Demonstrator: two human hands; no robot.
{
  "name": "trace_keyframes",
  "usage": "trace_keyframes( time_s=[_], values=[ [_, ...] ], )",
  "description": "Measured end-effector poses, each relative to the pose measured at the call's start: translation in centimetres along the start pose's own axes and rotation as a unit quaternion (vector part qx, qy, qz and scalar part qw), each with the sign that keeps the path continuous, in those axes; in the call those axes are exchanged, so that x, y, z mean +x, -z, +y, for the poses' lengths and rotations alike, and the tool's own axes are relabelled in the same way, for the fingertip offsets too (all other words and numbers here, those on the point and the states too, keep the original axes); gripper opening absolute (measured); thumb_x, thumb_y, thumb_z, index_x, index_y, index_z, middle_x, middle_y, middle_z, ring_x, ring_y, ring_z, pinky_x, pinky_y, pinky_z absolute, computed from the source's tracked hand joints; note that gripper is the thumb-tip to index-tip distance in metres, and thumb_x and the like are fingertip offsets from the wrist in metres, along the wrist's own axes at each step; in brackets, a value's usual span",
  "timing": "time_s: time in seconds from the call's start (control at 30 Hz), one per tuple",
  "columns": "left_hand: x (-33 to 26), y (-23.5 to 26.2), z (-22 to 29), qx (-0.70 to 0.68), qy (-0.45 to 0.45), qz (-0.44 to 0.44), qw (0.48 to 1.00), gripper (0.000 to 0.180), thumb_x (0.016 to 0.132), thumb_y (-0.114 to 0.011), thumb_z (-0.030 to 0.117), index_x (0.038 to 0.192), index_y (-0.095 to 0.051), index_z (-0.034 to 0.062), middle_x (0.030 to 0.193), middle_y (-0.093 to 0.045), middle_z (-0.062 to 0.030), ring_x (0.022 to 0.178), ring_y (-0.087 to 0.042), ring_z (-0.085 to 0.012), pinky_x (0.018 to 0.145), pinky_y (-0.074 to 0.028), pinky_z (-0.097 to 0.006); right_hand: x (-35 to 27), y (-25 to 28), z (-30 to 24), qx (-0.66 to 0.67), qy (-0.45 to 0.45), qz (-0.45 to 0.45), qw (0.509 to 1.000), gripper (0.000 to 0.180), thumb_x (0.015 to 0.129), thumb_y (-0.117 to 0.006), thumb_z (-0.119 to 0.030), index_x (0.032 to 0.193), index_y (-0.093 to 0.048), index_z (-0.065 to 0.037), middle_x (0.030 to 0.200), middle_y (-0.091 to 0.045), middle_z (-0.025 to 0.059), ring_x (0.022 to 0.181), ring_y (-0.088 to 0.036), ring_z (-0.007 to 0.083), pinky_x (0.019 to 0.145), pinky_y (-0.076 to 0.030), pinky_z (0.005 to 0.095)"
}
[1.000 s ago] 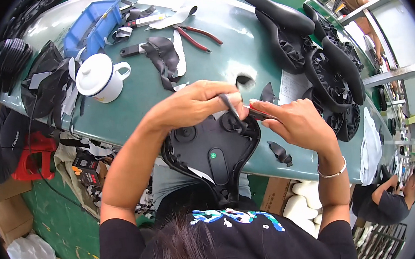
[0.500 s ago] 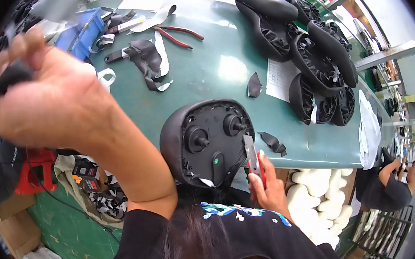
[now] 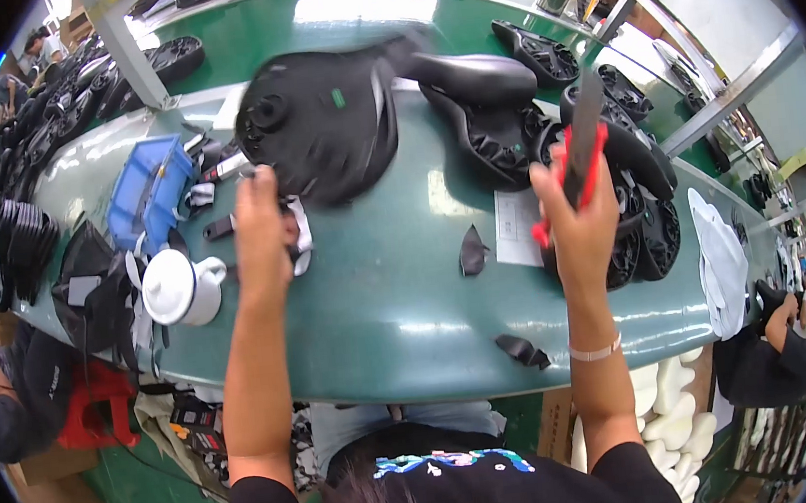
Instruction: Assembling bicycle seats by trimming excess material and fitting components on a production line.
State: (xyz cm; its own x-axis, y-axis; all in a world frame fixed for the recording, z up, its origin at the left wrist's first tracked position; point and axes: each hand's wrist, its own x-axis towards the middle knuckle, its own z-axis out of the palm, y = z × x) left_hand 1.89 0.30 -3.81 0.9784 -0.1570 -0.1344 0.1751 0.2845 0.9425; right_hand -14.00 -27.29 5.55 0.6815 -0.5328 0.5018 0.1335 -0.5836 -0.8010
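Observation:
My left hand (image 3: 260,231) reaches out over the green table (image 3: 380,312) and grips the near edge of a black saddle shell (image 3: 323,123), which is blurred and lifted underside up over the far part of the table. My right hand (image 3: 575,220) is raised at the right and closed on a red-handled cutting tool (image 3: 580,152) that points upward. A pile of black saddles (image 3: 516,114) lies just behind that hand.
A white lidded mug (image 3: 178,288) and a blue bin (image 3: 150,189) stand left of my left arm. A paper sheet (image 3: 517,226), black scraps (image 3: 471,250), a white cloth (image 3: 719,260) lie right. Other people sit at left (image 3: 9,396) and lower right (image 3: 781,351). A red stool (image 3: 93,412) stands below.
The saddle shell has gone from the table's near edge up to the far side in my left hand. My right hand has risen with the red-handled tool.

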Motion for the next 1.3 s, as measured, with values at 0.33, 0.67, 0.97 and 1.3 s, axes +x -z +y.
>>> trace_keyframes(
  time_s=[0.33, 0.67, 0.97, 1.3],
  values=[
    [-1.7, -7.4, -5.6, 0.336, -0.235, -0.348, 0.843, 0.030, 0.088, -0.063, 0.026, 0.111, -0.062, 0.0084, 0.099, -0.069, -0.0111, 0.081, -0.068, -0.0277, 0.070, -0.054, -0.035, 31.3, -12.8, 18.8, 0.324, -0.249, 0.190, 0.893, 0.027, 0.077, -0.069, -0.003, 0.100, -0.057, -0.005, 0.083, -0.061, 0.0063, 0.066, -0.061, 0.0191, 0.063, -0.053, 0.0344],
    [-0.3, -7.2, -3.6, 0.471, -0.314, -0.261, 0.782, 0.018, 0.082, -0.068, 0.027, 0.077, -0.067, 0.0100, 0.073, -0.068, 0.0008, 0.109, -0.058, -0.0202, 0.098, -0.034, -0.041, 36.0, -10.9, 27.1, 0.156, -0.433, 0.118, 0.880, 0.017, 0.080, -0.069, -0.014, 0.096, -0.065, -0.011, 0.112, -0.059, 0.0077, 0.106, -0.055, 0.0274, 0.085, -0.052, 0.0556],
    [0.0, -7.8, -5.4, 0.253, -0.342, -0.170, 0.889, 0.015, 0.079, -0.071, 0.015, 0.082, -0.064, 0.0026, 0.094, -0.066, -0.0097, 0.078, -0.065, -0.0250, 0.065, -0.052, -0.032, 34.8, -9.6, 23.4, 0.302, -0.417, 0.133, 0.847, 0.020, 0.075, -0.070, -0.008, 0.090, -0.057, -0.013, 0.090, -0.056, 0.0046, 0.090, -0.057, 0.0230, 0.079, -0.053, 0.0552],
    [-1.9, -6.9, -3.9, 0.064, -0.305, -0.081, 0.947, 0.049, 0.084, -0.070, 0.023, 0.122, -0.047, 0.0015, 0.115, -0.055, -0.0106, 0.095, -0.056, -0.0181, 0.082, -0.046, -0.030, 4.5, -9.0, 0.8, 0.485, -0.350, -0.119, 0.793, 0.029, 0.083, -0.065, -0.010, 0.108, -0.052, -0.003, 0.093, -0.059, 0.0071, 0.082, -0.066, 0.0231, 0.080, -0.057, 0.0385]
  ],
)
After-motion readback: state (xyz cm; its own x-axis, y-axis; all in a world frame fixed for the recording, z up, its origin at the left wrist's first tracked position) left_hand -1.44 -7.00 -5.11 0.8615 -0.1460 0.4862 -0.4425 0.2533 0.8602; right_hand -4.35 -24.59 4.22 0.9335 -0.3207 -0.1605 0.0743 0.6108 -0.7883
